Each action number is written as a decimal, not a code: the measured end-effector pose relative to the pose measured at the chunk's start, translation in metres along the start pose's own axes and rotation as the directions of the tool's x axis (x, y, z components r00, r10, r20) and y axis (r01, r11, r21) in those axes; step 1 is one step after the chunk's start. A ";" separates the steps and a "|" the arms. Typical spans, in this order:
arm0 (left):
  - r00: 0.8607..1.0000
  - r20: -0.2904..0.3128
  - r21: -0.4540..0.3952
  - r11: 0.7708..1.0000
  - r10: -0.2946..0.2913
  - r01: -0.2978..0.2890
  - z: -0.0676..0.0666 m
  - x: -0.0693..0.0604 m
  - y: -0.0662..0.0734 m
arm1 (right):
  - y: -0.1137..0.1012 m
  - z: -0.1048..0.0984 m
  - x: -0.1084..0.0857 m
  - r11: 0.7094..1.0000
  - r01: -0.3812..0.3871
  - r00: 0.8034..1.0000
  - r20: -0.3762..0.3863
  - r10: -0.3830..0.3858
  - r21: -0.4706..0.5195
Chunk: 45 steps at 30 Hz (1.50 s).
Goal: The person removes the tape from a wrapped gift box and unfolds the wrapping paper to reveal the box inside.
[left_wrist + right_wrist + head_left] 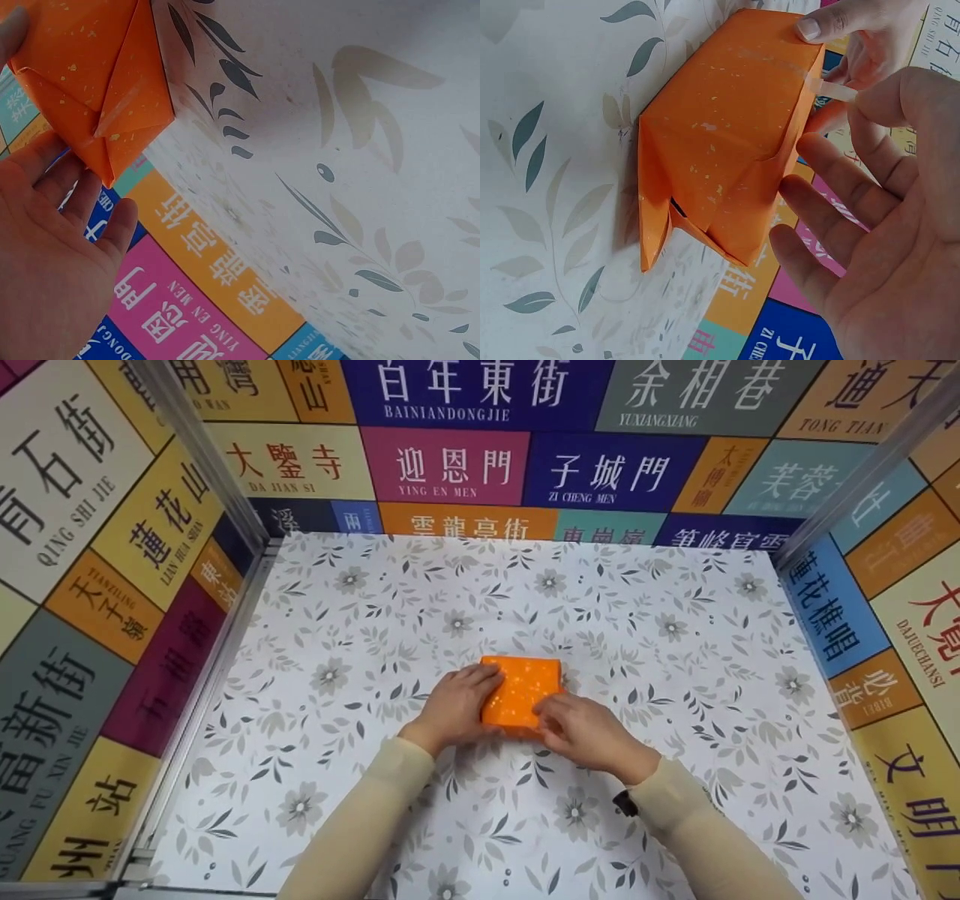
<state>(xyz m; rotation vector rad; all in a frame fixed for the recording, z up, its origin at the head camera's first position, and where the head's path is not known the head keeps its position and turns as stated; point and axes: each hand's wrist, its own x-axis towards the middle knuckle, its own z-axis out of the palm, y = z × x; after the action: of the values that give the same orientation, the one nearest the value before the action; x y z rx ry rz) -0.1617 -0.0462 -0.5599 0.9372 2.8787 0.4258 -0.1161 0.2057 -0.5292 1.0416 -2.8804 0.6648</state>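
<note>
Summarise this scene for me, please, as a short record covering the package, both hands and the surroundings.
Object: orange wrapped package with light flecks
Package end: a flap stands apart, leaving a gap
Left hand: holds the package, thumb on its surface
Right hand: pinches the free end of a clear tape strip that runs onto the package
Surface: white floral covering
Backdrop: coloured panels with Chinese lettering
Clothing: beige sleeves

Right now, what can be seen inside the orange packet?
Only a small dark slit shows at a folded end of the packet; nothing can be made out through it. The orange paper covers the rest, so any contents are hidden.
</note>
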 end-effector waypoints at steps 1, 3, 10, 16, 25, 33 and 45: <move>1.000 0.000 -0.001 1.000 0.001 -0.001 0.000 0.000 0.000 | -0.001 0.000 -0.001 1.000 0.002 1.000 0.010 -0.002 0.001; 1.000 0.001 -0.004 1.000 0.000 0.000 0.001 -0.001 0.000 | -0.002 0.000 -0.003 1.000 0.007 1.000 0.024 -0.007 0.004; 1.000 -0.016 -0.012 1.000 0.011 -0.011 0.004 -0.005 0.000 | -0.005 0.004 -0.008 0.994 0.103 0.995 0.005 -0.103 0.026; 1.000 -0.006 0.001 1.000 0.003 -0.003 0.007 -0.007 -0.001 | -0.008 0.007 -0.009 0.993 0.114 0.992 0.045 -0.116 0.044; 1.000 -0.006 -0.023 1.000 -0.006 0.006 0.005 -0.006 0.000 | -0.003 0.002 -0.011 0.986 0.134 0.987 0.075 -0.142 0.098; 1.000 0.010 -0.016 1.000 -0.006 0.006 0.005 -0.005 -0.001 | 0.007 -0.003 -0.011 0.985 0.051 0.998 0.040 -0.058 0.165; 1.000 0.011 0.000 1.000 -0.003 0.003 0.001 -0.001 -0.001 | 0.016 -0.015 -0.012 0.991 0.042 0.998 0.031 -0.046 0.124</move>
<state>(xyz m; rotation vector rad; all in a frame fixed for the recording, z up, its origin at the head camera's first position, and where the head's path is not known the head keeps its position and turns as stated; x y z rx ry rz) -0.1617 -0.0471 -0.5612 0.9326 2.8698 0.4192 -0.1187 0.2300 -0.5235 1.1372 -2.8674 0.8402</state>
